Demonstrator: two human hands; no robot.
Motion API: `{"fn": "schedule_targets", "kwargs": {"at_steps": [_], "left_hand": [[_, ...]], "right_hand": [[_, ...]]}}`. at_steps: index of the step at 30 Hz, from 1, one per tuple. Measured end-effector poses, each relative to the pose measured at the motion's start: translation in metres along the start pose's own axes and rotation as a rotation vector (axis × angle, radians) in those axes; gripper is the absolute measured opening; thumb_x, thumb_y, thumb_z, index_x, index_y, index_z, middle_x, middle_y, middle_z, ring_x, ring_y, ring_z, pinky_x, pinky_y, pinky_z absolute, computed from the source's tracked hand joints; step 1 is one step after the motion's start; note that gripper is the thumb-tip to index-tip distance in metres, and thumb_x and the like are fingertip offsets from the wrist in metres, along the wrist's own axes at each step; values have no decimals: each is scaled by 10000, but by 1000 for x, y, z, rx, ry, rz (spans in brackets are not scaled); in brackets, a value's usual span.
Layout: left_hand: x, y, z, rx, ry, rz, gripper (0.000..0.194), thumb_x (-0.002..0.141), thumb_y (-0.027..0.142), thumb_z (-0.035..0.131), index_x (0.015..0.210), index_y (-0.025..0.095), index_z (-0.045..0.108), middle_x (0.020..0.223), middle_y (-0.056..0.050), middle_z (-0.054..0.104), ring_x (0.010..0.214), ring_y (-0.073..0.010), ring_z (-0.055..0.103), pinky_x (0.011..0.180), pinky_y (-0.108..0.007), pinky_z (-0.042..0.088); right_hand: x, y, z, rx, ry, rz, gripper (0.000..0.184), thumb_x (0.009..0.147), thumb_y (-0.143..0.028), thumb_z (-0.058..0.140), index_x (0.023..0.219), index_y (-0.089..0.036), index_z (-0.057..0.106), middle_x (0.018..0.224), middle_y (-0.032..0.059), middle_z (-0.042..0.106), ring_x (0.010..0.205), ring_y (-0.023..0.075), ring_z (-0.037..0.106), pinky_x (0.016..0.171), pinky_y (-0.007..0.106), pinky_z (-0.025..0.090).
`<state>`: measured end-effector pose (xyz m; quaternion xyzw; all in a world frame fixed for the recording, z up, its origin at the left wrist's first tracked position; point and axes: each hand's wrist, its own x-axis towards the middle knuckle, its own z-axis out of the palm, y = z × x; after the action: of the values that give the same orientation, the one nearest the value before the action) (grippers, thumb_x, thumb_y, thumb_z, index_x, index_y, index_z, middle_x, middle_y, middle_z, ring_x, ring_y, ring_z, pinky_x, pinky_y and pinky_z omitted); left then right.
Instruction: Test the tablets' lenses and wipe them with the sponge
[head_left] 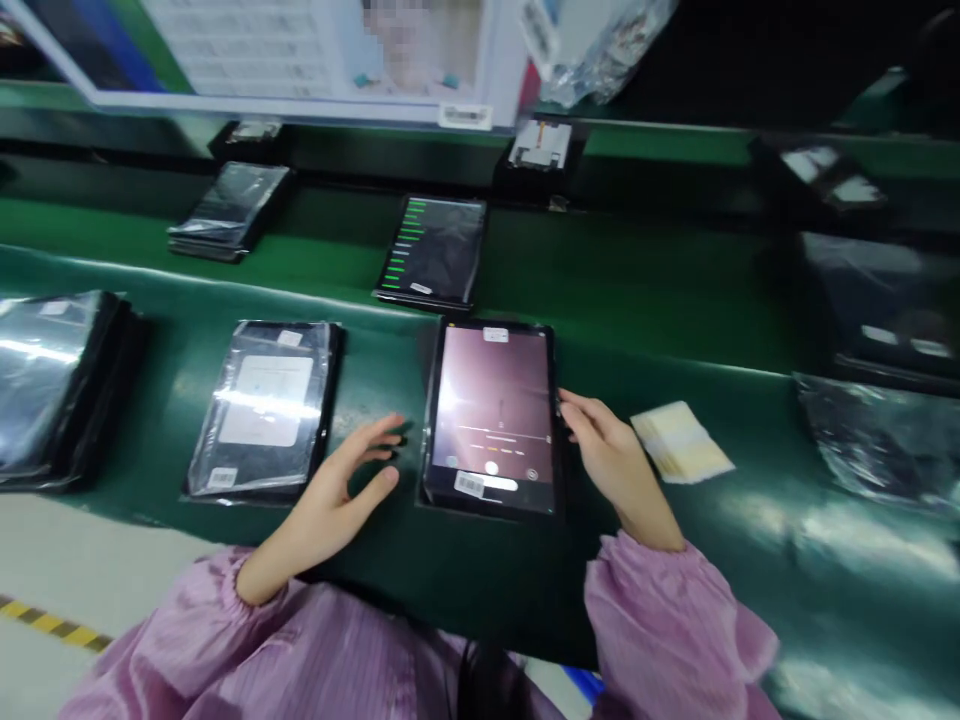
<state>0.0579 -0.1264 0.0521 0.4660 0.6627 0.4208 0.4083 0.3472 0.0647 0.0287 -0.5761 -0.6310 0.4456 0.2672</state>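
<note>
A tablet [495, 400] with its screen lit lies in front of me, showing a pinkish camera-like picture and barcode stickers at top and bottom. My right hand [604, 440] is closed at the tablet's right edge, thumb and forefinger against it; the other fingertips are partly hidden. To the tablet's left, my left hand [349, 490] hovers with fingers spread, holding nothing. Beside that hand lies a stack of tablets [262, 410] in clear plastic, the top one with a white panel on its screen. A pad of yellowish paper slips [682, 442] rests just right of my right hand.
At the far left stands a taller stack of wrapped tablets [45, 380]. On the raised shelf are a tablet with green bars [435, 250], another wrapped stack [229, 210] and dark tablets [885, 300] at right. Clear plastic bags [885, 435] lie below those. A framed notice [300, 50] hangs above.
</note>
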Motion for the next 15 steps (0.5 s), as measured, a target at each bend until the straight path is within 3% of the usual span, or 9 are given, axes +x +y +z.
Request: {"fn": "schedule_targets", "kwargs": {"at_steps": [2, 4, 6, 7, 9, 11, 15], "left_hand": [[7, 1, -39, 64, 214, 38, 382, 961, 389, 625, 1331, 294, 619, 1405, -68, 629, 1224, -250, 639, 1098, -452, 514], [14, -5, -84, 144, 485, 49, 401, 916, 391, 670, 1289, 249, 631, 1389, -95, 636, 1243, -274, 620, 1106, -480, 486], [21, -20, -123, 220, 682, -9, 598, 837, 392, 737, 1378, 210, 555, 1448, -149, 580, 1334, -317, 553, 1143, -523, 434], [24, -29, -137, 243, 721, -69, 726, 797, 393, 765, 1438, 190, 493, 1482, -182, 538, 1381, -337, 512, 1167, -540, 401], [31, -48, -154, 238, 693, -180, 937, 752, 404, 796, 1538, 166, 346, 1544, -235, 444, 1451, -361, 437, 1203, -552, 348], [37, -62, -158, 238, 600, -211, 1072, 724, 416, 825, 1586, 177, 235, 1586, -250, 371, 1498, -376, 365, 1228, -561, 302], [41, -73, -154, 340, 520, -153, 1211, 652, 408, 884, 1609, 212, 168, 1590, -234, 358, 1520, -421, 288, 1239, -622, 232]], "right_hand": [[-6, -8, -1, -40, 94, -10, 433, 896, -557, 610, 1189, -264, 734, 1180, 116, 703, 1022, 335, 681, 945, 586, 541], [-16, -28, 5, -74, 210, -40, 413, 903, -542, 638, 1250, -329, 705, 1276, 114, 675, 1092, 370, 664, 971, 618, 519], [-30, -56, 18, -60, 192, -82, 345, 935, -553, 606, 1242, -416, 685, 1347, 72, 650, 1150, 386, 646, 976, 636, 517], [-39, -71, 27, -49, 142, -137, 334, 941, -569, 587, 1230, -429, 678, 1336, 69, 650, 1128, 388, 654, 950, 639, 535], [-54, -98, 52, -32, -27, -291, 343, 936, -572, 593, 1231, -416, 667, 1288, 75, 652, 1041, 367, 679, 857, 597, 597], [-63, -116, 81, -23, -194, -408, 354, 950, -535, 597, 1271, -394, 646, 1283, 79, 630, 1014, 326, 680, 807, 527, 630], [-63, -127, 137, 16, -345, -403, 361, 999, -454, 573, 1351, -375, 585, 1364, 68, 564, 1158, 281, 627, 913, 470, 610]]}}
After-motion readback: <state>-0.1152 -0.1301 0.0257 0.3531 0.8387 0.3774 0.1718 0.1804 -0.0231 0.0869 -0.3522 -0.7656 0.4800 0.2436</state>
